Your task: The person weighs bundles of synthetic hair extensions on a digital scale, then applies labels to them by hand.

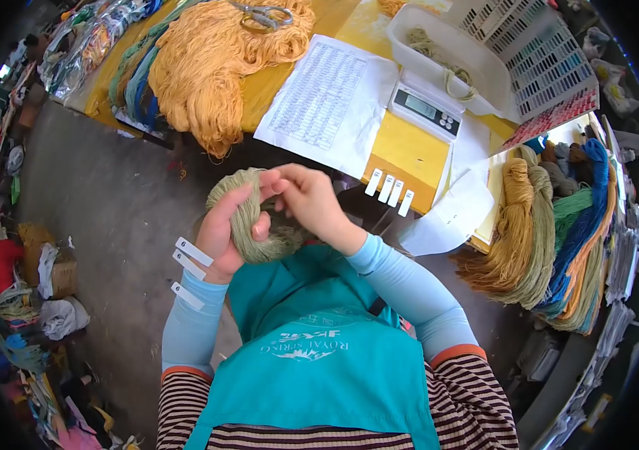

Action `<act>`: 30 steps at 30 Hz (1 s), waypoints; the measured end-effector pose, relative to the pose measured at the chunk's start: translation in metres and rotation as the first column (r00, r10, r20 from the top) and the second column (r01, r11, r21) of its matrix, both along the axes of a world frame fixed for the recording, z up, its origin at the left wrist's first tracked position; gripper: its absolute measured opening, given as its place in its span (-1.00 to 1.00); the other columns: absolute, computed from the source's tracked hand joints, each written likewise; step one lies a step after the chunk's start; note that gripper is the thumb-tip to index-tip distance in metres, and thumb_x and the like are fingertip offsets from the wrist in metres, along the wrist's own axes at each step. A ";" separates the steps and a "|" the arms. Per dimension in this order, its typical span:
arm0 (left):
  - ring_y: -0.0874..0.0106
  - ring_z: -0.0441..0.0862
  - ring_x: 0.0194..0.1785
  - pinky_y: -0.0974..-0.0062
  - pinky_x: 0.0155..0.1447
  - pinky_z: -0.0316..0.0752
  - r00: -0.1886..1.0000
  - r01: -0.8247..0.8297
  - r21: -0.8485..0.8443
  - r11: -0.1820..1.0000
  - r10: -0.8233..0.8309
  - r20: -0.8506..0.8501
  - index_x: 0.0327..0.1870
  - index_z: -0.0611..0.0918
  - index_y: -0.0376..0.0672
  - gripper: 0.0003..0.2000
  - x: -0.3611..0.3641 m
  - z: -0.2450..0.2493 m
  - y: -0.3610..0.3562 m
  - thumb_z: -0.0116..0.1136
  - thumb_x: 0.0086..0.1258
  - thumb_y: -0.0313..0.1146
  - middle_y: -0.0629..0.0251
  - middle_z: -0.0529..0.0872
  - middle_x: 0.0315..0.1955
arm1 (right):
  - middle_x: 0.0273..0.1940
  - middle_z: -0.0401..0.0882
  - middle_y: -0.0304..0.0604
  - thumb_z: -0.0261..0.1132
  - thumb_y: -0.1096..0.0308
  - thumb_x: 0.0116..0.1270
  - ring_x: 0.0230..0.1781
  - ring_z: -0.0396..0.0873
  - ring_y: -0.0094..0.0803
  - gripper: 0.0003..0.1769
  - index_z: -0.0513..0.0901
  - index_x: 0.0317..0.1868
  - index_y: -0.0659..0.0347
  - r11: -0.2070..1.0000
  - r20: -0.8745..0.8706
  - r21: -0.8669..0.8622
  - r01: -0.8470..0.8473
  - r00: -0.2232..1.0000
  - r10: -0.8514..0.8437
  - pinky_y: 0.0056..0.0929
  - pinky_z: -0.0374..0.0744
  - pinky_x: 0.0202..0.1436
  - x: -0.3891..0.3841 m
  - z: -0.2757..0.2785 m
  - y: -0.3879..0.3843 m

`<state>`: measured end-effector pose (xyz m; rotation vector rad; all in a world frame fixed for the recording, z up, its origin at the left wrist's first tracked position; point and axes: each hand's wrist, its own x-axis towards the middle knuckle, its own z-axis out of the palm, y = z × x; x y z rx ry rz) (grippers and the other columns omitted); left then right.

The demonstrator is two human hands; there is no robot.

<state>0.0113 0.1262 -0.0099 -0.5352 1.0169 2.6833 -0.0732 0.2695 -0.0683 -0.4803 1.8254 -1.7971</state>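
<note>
My left hand (223,225) is wrapped around a pale olive-green skein of thread (246,214), its fingers passing through the loop. The skein hangs in front of my apron, below the table's edge. Close by, my right hand (310,201) is closed in a pinch beside the skein's upper right side, near the left fingertips. Whether a strand lies in that pinch is too small to make out. White labels marked 6 (188,261) stick to my left sleeve and wrist.
On the yellow table (409,146) lie orange yarn (207,60) with scissors (265,15) on top, and a printed sheet (323,97). A digital scale (426,109) bears a plastic tub (409,22). White labels (388,189) line the edge; coloured skeins (514,217) hang at right.
</note>
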 end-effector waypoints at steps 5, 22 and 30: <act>0.60 0.52 -0.45 0.63 -0.38 0.44 0.990 -0.032 -0.125 0.992 0.049 0.131 0.26 0.51 -0.21 -0.60 0.006 -0.019 -0.013 0.04 0.51 -0.19 0.18 0.62 0.11 | -0.49 0.60 -0.28 0.00 0.36 0.58 -0.54 0.47 -0.66 -0.70 0.62 0.06 0.30 0.997 -0.056 -0.027 0.077 0.995 -0.079 -0.65 0.47 -0.45 -0.014 0.003 0.006; 0.23 0.13 0.57 0.18 0.54 0.13 0.962 -0.102 0.102 0.990 0.124 -0.244 0.50 0.23 -0.25 -0.44 0.016 -0.029 -0.007 -0.13 0.57 -0.18 0.10 0.19 0.52 | -0.29 0.67 -0.22 0.32 0.43 0.35 -0.40 0.61 -0.54 -0.79 0.61 -0.04 0.29 0.994 -0.084 -0.058 0.087 0.992 -0.092 -0.56 0.55 -0.29 0.022 0.014 0.021; 0.25 0.28 0.48 0.26 0.54 0.16 0.939 -0.109 -0.197 0.974 0.036 -0.342 0.47 0.25 -0.32 -0.42 0.017 -0.032 0.001 0.01 0.44 -0.36 0.08 0.33 0.43 | -0.28 0.62 -0.36 0.31 0.52 0.32 -0.29 0.51 -0.71 -0.92 0.64 -0.18 0.29 0.969 0.227 -0.245 -0.014 0.971 0.072 -0.68 0.47 -0.23 0.029 0.014 0.017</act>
